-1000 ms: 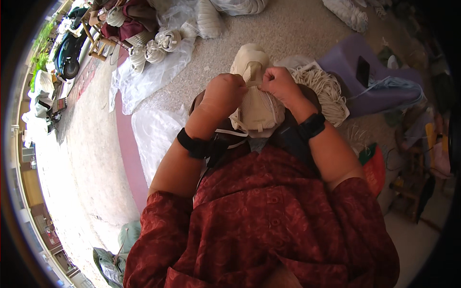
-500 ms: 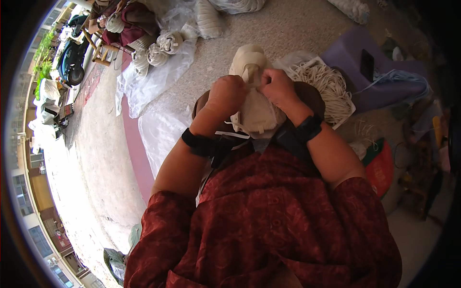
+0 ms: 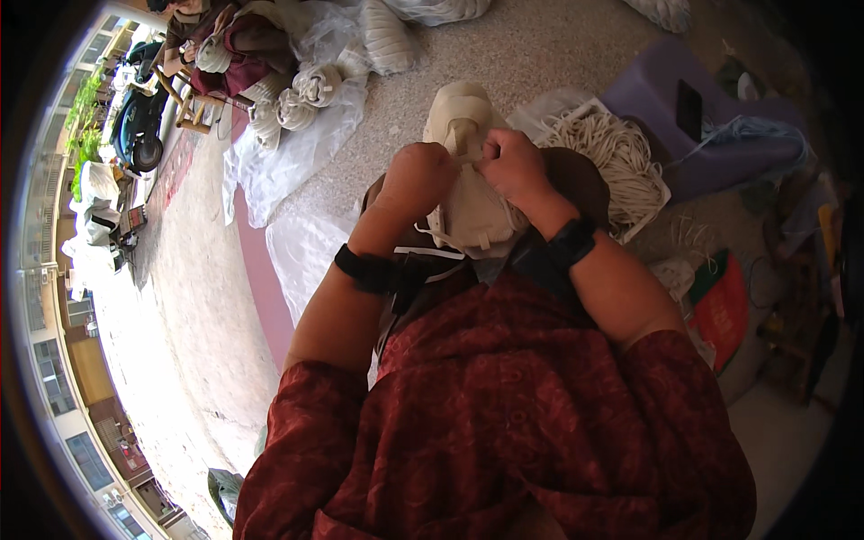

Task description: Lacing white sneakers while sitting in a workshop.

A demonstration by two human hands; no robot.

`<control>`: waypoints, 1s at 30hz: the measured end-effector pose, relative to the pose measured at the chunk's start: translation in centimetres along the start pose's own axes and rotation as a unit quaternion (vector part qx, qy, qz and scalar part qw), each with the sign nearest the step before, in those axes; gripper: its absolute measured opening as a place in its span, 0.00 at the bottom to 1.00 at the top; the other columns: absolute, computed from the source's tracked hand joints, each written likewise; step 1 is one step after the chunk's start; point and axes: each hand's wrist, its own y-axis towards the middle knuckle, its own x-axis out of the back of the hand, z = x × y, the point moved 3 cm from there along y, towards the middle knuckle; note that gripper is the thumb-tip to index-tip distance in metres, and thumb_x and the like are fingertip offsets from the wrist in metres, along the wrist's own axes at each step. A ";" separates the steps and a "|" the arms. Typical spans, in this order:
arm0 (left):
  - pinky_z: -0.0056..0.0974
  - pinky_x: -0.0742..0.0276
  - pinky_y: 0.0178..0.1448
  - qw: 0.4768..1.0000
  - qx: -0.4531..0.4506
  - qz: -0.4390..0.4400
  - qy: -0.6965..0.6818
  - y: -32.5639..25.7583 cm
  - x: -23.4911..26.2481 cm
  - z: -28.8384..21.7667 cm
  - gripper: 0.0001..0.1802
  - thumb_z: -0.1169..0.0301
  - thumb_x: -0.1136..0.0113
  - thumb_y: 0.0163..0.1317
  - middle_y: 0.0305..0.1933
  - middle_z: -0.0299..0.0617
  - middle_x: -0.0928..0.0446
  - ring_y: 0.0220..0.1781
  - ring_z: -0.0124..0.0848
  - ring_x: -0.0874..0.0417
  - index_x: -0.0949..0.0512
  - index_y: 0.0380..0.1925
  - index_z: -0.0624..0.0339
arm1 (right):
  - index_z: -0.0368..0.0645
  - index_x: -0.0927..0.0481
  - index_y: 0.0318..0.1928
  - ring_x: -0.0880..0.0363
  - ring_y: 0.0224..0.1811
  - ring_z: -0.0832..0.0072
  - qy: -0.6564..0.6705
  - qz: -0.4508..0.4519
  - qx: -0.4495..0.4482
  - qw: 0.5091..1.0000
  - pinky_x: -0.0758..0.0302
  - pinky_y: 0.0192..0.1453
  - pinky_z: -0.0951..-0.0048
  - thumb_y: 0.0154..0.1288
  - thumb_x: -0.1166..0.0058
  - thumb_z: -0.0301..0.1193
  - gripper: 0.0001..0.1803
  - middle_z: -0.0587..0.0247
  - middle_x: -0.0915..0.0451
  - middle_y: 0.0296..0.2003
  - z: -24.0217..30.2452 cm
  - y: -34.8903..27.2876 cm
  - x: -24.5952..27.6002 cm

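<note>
A cream shoe (image 3: 481, 207) rests on my lap with its toe pointing away from me. My left hand (image 3: 418, 175) is closed in a pinch at the left side of its lacing opening. Opposite it, my right hand (image 3: 515, 166) pinches at the right side, thumb and forefinger together. A short pale stretch of shoelace (image 3: 465, 160) shows between the two hands; the fingertips are partly hidden. A loose white lace end (image 3: 430, 252) hangs at the heel, left of the shoe.
A tray heaped with white laces (image 3: 607, 153) stands to my right, beside a purple stool (image 3: 643, 85) carrying a black phone (image 3: 689, 110) and blue string (image 3: 756, 139). At the far left a seated person (image 3: 256, 45) handles a pale shoe; more shoes (image 3: 297, 108) lie on plastic sheeting (image 3: 261, 180).
My hands stay at the lacing with only slight shifts; the right one has edged a little left. The whole view has moved slightly.
</note>
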 end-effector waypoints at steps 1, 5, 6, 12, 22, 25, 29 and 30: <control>0.45 0.24 0.43 0.997 0.003 -0.005 -0.075 -0.1 -0.1 -0.1 0.11 0.66 0.46 0.51 0.31 0.53 0.21 0.35 0.48 0.19 0.21 0.25 0.62 | 0.44 0.26 0.22 0.22 0.31 0.54 -0.019 -0.025 0.002 0.999 0.28 0.34 0.60 0.42 0.46 0.28 0.03 0.55 0.22 0.24 -0.1 0.0 -0.3; 0.40 0.25 0.37 0.976 -0.144 -0.129 -0.104 -0.7 -0.4 0.5 0.07 0.71 0.42 0.50 0.27 0.51 0.23 0.31 0.45 0.20 0.22 0.25 0.65 | 0.44 0.28 0.24 0.23 0.30 0.54 -0.040 -0.112 0.038 0.992 0.29 0.32 0.57 0.45 0.46 0.28 0.05 0.56 0.24 0.23 0.8 -0.5 -0.7; 0.40 0.25 0.37 0.973 -0.160 -0.143 -0.084 -0.6 -0.5 0.2 0.06 0.71 0.43 0.50 0.27 0.50 0.23 0.32 0.44 0.20 0.23 0.25 0.64 | 0.44 0.28 0.24 0.23 0.30 0.54 -0.042 -0.111 0.039 0.992 0.29 0.32 0.57 0.45 0.46 0.28 0.05 0.56 0.24 0.23 0.7 -0.5 -0.8; 0.42 0.26 0.36 0.964 -0.131 -0.202 -0.115 -2.2 -0.8 0.4 0.04 0.72 0.43 0.52 0.27 0.46 0.24 0.32 0.46 0.22 0.24 0.25 0.61 | 0.44 0.30 0.23 0.25 0.28 0.55 -0.018 -0.122 0.071 0.990 0.30 0.30 0.58 0.47 0.47 0.26 0.05 0.58 0.25 0.20 0.5 -1.1 -0.7; 0.41 0.26 0.36 0.933 -0.226 -0.272 -0.066 -1.9 -1.8 -0.7 0.02 0.75 0.42 0.51 0.29 0.44 0.25 0.32 0.44 0.22 0.24 0.26 0.59 | 0.42 0.26 0.33 0.24 0.38 0.57 0.102 -0.103 0.197 0.970 0.28 0.41 0.64 0.47 0.47 0.21 0.09 0.56 0.23 0.31 -0.6 -2.4 -0.6; 0.40 0.26 0.36 0.932 -0.141 -0.289 -0.169 -1.7 -2.7 0.2 0.02 0.77 0.41 0.50 0.29 0.44 0.25 0.32 0.43 0.22 0.24 0.25 0.60 | 0.43 0.26 0.33 0.25 0.36 0.57 0.011 -0.122 0.241 0.963 0.29 0.40 0.62 0.48 0.48 0.22 0.08 0.57 0.23 0.30 0.7 -2.9 -0.3; 0.43 0.25 0.37 0.923 -0.154 -0.305 -0.179 -1.8 -2.9 0.8 0.03 0.73 0.41 0.51 0.31 0.43 0.25 0.33 0.46 0.22 0.24 0.24 0.59 | 0.44 0.26 0.29 0.26 0.33 0.56 -0.098 -0.139 0.287 0.943 0.30 0.37 0.59 0.49 0.49 0.23 0.05 0.56 0.24 0.28 1.7 -3.0 -0.3; 0.43 0.25 0.37 0.923 -0.166 -0.297 -0.180 -1.7 -2.9 0.8 0.03 0.73 0.40 0.50 0.31 0.44 0.25 0.33 0.46 0.22 0.24 0.25 0.59 | 0.44 0.26 0.29 0.26 0.33 0.56 -0.099 -0.140 0.288 0.942 0.30 0.37 0.59 0.49 0.49 0.23 0.05 0.56 0.24 0.28 1.7 -2.8 -0.3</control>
